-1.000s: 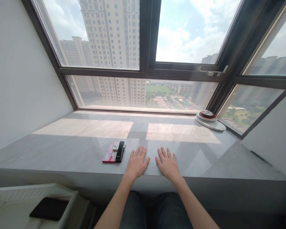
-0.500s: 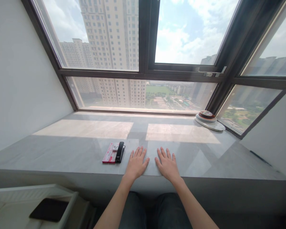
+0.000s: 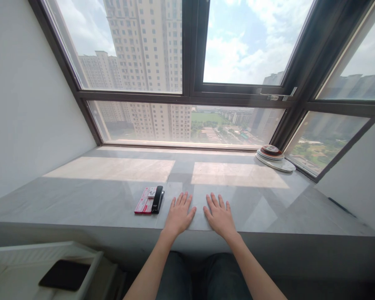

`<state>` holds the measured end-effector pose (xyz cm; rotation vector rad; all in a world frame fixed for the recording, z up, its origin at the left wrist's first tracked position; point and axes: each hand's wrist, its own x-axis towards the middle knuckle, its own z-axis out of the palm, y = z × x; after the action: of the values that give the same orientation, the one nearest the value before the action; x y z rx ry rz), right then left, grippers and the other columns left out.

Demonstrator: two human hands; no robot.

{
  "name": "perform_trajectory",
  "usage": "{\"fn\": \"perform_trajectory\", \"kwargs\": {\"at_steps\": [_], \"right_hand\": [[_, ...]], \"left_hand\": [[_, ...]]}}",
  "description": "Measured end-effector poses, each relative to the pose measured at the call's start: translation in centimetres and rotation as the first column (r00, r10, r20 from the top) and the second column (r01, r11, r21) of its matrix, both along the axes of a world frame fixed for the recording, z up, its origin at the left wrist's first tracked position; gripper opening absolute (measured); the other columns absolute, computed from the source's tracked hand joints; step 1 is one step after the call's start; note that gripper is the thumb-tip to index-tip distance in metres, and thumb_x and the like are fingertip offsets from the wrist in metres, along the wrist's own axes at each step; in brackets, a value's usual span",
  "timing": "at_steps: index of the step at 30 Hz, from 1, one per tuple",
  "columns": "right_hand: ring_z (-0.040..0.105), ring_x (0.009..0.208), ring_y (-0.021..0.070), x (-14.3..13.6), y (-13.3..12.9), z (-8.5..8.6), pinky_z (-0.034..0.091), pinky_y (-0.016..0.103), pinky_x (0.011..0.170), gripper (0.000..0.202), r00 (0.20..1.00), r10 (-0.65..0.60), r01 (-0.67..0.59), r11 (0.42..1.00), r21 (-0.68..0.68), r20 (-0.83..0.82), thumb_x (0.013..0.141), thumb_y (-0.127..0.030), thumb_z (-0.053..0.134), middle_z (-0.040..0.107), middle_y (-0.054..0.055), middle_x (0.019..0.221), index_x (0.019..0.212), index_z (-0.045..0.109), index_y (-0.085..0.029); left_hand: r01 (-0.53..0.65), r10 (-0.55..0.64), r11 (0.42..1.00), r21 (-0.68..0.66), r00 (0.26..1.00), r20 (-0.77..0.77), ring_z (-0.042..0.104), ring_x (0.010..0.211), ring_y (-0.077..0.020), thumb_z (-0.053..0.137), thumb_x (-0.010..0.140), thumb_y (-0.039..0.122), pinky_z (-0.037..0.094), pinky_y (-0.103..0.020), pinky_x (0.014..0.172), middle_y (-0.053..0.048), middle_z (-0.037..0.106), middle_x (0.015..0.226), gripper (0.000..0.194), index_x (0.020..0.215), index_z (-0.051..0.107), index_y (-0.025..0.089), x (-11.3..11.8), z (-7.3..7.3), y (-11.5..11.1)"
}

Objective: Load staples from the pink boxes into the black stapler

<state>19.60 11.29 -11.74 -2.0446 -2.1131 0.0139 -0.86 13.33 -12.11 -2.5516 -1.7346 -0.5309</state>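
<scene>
My left hand (image 3: 179,214) lies flat, palm down, on the grey marble windowsill (image 3: 90,200), its fingers spread and holding nothing. Just left of it, and apart from it, is a black stapler (image 3: 157,200). Beside the stapler lie several small red-and-white boxes (image 3: 140,205), with a smaller white box (image 3: 151,192) on top next to the stapler. My right hand (image 3: 220,214) also rests palm down on the sill near the front edge, fingers apart, with nothing in it. A gap of bare marble separates the two hands.
A stack of round plates or discs (image 3: 273,157) sits in the far right corner by the window frame (image 3: 187,99). A thin dark strip (image 3: 341,206) lies along the right wall. Below the sill at left, a white plastic tray or cart (image 3: 15,266) holds a black phone-like slab (image 3: 65,275).
</scene>
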Motion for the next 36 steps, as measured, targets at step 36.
{"fn": "perform_trajectory", "kwargs": {"at_steps": [36], "right_hand": [[0.005,0.153,0.0285,-0.04,-0.10,0.03,0.003,0.054,0.119,0.060,1.000,0.009,-0.009,1.000,0.018,0.002,0.102,-0.053,0.023,0.016,-0.002,0.166,0.159,0.025,-0.034]], "left_hand": [[-0.001,0.001,1.000,0.011,1.000,0.008,0.019,0.152,-0.0247,0.028,0.101,0.052,0.015,-0.051,0.123,-0.001,0.024,0.164,0.057,0.155,0.030,0.033,-0.05,-0.38,0.08]]}}
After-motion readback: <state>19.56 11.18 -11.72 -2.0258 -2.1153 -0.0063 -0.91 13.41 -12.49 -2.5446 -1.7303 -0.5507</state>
